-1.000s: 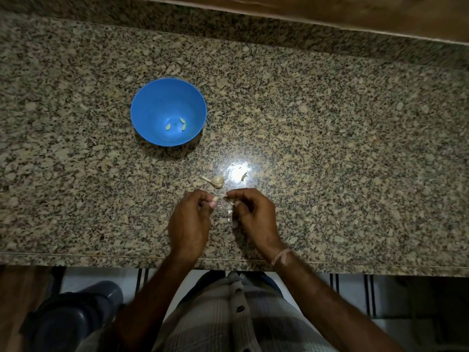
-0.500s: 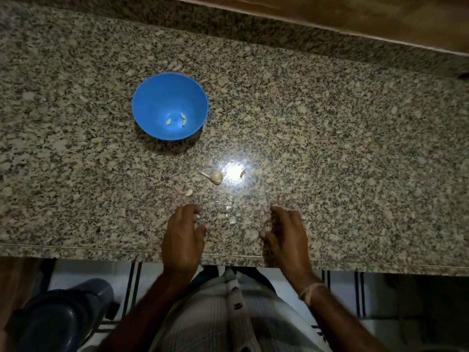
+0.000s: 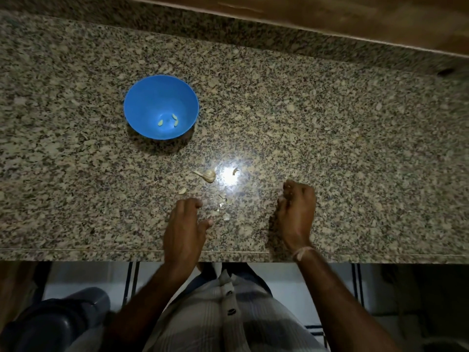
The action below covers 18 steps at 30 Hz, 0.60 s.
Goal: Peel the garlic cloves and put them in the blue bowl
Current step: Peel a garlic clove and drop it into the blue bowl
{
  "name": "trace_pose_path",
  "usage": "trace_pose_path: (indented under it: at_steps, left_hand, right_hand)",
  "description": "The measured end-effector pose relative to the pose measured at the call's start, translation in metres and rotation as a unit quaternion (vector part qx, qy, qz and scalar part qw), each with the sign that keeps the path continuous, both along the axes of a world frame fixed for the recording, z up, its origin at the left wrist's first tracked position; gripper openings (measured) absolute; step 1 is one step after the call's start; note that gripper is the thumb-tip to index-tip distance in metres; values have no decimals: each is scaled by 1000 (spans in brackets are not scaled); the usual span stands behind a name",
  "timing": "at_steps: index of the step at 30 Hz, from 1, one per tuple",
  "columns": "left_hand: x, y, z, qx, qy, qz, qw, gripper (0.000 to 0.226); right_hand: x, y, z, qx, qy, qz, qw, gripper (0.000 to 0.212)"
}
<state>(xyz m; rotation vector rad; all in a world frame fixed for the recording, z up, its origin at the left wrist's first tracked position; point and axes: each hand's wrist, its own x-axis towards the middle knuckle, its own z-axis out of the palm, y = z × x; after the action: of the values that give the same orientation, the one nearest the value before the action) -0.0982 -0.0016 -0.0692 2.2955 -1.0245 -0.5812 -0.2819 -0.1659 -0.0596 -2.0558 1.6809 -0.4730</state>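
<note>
My blue bowl (image 3: pixel 152 97) sits to the left on the counter (image 3: pixel 330 123), with three peeled cloves (image 3: pixel 175 117) in its bottom. Nearer me, a loose clove (image 3: pixel 182 191) lies near what is left of the garlic head (image 3: pixel 207 175). My left hand (image 3: pixel 185 224) rests on the stone, fingers relaxed, holding nothing. Scraps of skin (image 3: pixel 223 205) lie between my hands. My right hand (image 3: pixel 295 212) is curled like a fist; whether it holds a clove I cannot tell.
</note>
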Motion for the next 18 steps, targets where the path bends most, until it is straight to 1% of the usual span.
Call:
trace_pose_path:
  at_steps: [2,3,6,7,8,10,12,13,15,18]
  left_hand:
    - [-5,-17,-1,-6,-1,-36,999,37]
    - [-7,-26,0,-10,5,-43,999,36]
    - [-9,-38,0,-13,28,-41,999,35]
    - [-9,-38,0,-16,33,-37,999,36]
    - [-10,-36,0,-21,36,-36,999,40]
    - [-12,-33,0,-18,20,-43,999,61]
    - [-15,-32,-3,3,-16,-59,998,79]
    - [-17,-33,-4,13,-29,-67,997,82]
    - [-19,-38,-6,6,-34,-70,997,75]
    - [-23,-46,-7,-33,-10,-36,999,54]
  right_hand:
    - [10,1,-5,5,-15,-4,1000,40]
    - [20,4,-6,10,-30,11,999,38]
    - [53,22,-2,28,-61,110,992,29]
    - [61,24,-1,39,-71,128,988,26]
    - [66,23,1,56,-94,136,985,23]
    - [71,9,1,34,-117,135,983,25]
    - [72,-10,0,20,-91,187,978,29]
    - [74,-18,0,13,-62,230,971,32]
    - [78,-28,-1,18,-20,319,947,38]
    - [75,-22,-1,32,-10,395,918,40]
